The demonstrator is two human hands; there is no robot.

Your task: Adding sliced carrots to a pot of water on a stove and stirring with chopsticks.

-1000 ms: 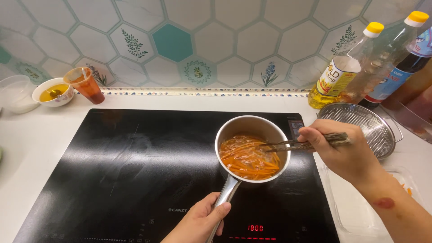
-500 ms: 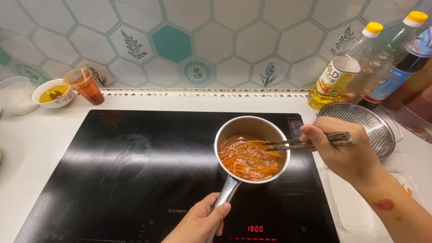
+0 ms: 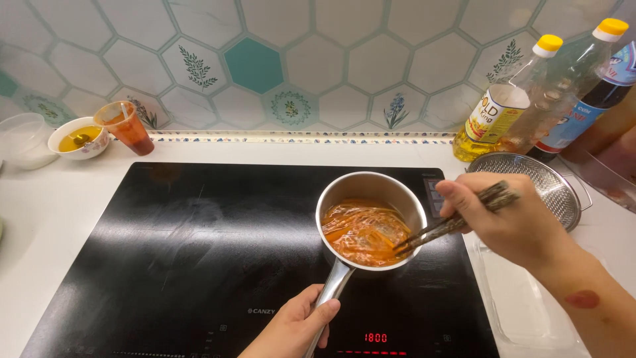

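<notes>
Saucepan (image 3: 371, 225) of orange noodles, steadied on black hob (image 3: 165, 252): left hand (image 3: 295, 328) gripping handle; right hand (image 3: 513, 222) closed on chopsticks (image 3: 457, 222), tips dipped for stirring.

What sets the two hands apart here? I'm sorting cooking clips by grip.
The left hand wraps the saucepan handle at the bottom edge; the right hand pinches chopsticks whose tips dip into the orange noodles. The left shows little forearm, the right much. Both are bare.
</notes>
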